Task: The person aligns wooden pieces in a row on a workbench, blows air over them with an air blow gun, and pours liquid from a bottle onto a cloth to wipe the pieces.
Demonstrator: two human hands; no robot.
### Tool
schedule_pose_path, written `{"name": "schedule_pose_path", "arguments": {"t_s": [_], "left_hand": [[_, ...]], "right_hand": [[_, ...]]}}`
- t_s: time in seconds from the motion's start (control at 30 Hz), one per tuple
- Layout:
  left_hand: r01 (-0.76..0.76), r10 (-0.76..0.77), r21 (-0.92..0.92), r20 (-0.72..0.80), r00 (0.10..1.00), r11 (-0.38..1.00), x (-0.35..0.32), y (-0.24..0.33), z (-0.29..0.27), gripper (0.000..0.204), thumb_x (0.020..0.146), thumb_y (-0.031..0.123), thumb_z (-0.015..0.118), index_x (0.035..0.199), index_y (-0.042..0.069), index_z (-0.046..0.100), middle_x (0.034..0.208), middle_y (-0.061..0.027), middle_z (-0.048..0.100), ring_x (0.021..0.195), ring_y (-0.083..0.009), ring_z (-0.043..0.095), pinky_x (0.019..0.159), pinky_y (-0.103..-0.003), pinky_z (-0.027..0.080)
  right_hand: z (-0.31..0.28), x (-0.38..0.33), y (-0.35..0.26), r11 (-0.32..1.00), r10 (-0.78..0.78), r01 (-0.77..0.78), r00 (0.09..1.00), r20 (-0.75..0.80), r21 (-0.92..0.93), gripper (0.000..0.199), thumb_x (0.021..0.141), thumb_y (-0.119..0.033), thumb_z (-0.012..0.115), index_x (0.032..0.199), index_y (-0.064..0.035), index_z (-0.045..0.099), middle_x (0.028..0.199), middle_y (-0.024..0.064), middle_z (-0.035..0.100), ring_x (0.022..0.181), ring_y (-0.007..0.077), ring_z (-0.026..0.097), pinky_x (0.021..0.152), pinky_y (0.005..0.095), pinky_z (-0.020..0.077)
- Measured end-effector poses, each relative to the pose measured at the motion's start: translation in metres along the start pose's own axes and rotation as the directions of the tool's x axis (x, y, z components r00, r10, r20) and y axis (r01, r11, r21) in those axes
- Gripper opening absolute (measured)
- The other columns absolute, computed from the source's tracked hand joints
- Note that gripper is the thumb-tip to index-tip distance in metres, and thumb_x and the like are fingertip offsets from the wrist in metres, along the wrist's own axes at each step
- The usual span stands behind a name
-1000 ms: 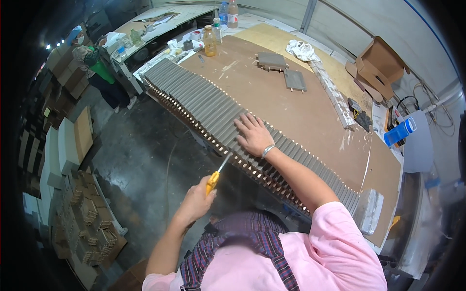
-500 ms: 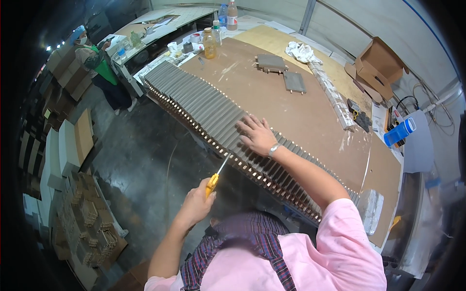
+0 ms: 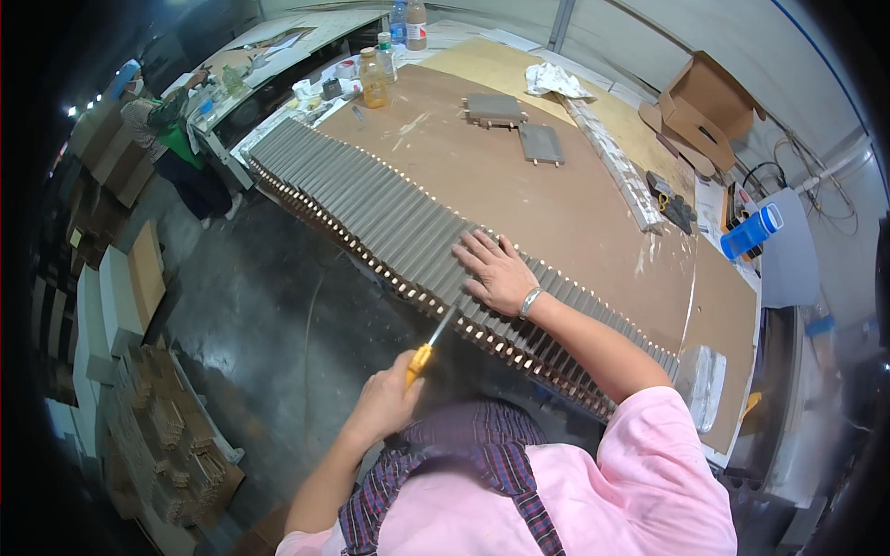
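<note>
A long row of grey slat-like pieces [image 3: 371, 199] lies tightly packed along the near edge of the table, with pale peg-like ends showing on both sides. My right hand [image 3: 501, 278] rests flat on top of the row, fingers spread, holding nothing. Below the near edge, my left hand [image 3: 389, 394] is closed around a yellow-handled tool [image 3: 419, 360] with a slim metal shaft. The shaft points up and right, its tip at the near side of the row, left of my right hand. Whether the tip touches a piece, I cannot tell.
On the brown tabletop [image 3: 593, 222] lie two grey panels [image 3: 541, 145] and a paint-stained bar [image 3: 612, 162]. Bottles [image 3: 375, 83] stand at the back. An open carton [image 3: 709, 111] and blue bottle [image 3: 751, 232] are at right. A person [image 3: 171, 139] stands far left.
The yellow-handled tool and my left hand have shifted slightly right along the row's near side. My right hand stays spread on the pieces. The whole view has shifted a little.
</note>
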State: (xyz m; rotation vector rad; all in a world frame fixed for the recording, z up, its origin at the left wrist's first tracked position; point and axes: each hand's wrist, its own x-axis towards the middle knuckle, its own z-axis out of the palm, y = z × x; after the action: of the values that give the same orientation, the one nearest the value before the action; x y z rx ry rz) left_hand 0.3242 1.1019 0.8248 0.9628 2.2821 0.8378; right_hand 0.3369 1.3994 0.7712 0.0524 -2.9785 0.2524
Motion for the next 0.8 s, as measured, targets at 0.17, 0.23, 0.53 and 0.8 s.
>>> {"name": "schedule_pose_path", "arguments": {"t_s": [0.17,0.23,0.53,0.8], "left_hand": [[-0.029,0.029,0.028,0.001,1.0,0.999,-0.003,0.005,0.004,0.042,0.089,0.016,0.059,0.127,0.003,0.045,0.09,-0.0297,0.064,0.088,-0.0477,0.061,0.078,-0.054,0.048],[0.003,-0.002,0.025,-0.03,1.0,1.0,0.0,0.0,0.004,0.042,0.09,0.017,0.058,0.127,0.003,0.044,0.091,-0.0299,0.064,0.088,-0.0479,0.061,0.078,-0.054,0.048],[0.004,-0.002,0.042,-0.045,0.999,0.999,-0.009,0.005,0.011,0.042,0.09,0.015,0.058,0.127,0.002,0.044,0.091,-0.0288,0.064,0.087,-0.0473,0.062,0.078,-0.054,0.048],[0.007,-0.006,0.065,-0.018,1.0,0.998,-0.018,0.021,0.023,0.043,0.089,0.015,0.059,0.128,0.003,0.044,0.093,-0.0296,0.064,0.089,-0.0474,0.061,0.079,-0.054,0.049]], "right_hand": [[-0.001,0.002,-0.002,1.0,-0.006,0.006,1.0,-0.012,0.005,0.059,0.094,-0.035,0.049,0.147,-0.0139,0.034,0.154,0.0121,0.03,0.144,0.0287,0.023,0.117,0.0492,0.0171],[0.0,0.0,-0.001,1.0,0.007,-0.007,1.0,0.006,-0.003,0.059,0.094,-0.036,0.049,0.147,-0.0139,0.034,0.154,0.0117,0.029,0.144,0.0288,0.023,0.117,0.049,0.0169],[0.0,0.001,-0.002,1.0,0.002,-0.002,1.0,0.0,0.006,0.059,0.095,-0.036,0.048,0.148,-0.0141,0.034,0.154,0.0121,0.03,0.144,0.0289,0.023,0.117,0.0486,0.0167],[0.004,-0.001,0.004,1.0,-0.012,0.012,1.0,-0.016,0.007,0.058,0.096,-0.037,0.046,0.148,-0.0143,0.034,0.154,0.0126,0.03,0.144,0.0288,0.022,0.117,0.0489,0.0166]]}}
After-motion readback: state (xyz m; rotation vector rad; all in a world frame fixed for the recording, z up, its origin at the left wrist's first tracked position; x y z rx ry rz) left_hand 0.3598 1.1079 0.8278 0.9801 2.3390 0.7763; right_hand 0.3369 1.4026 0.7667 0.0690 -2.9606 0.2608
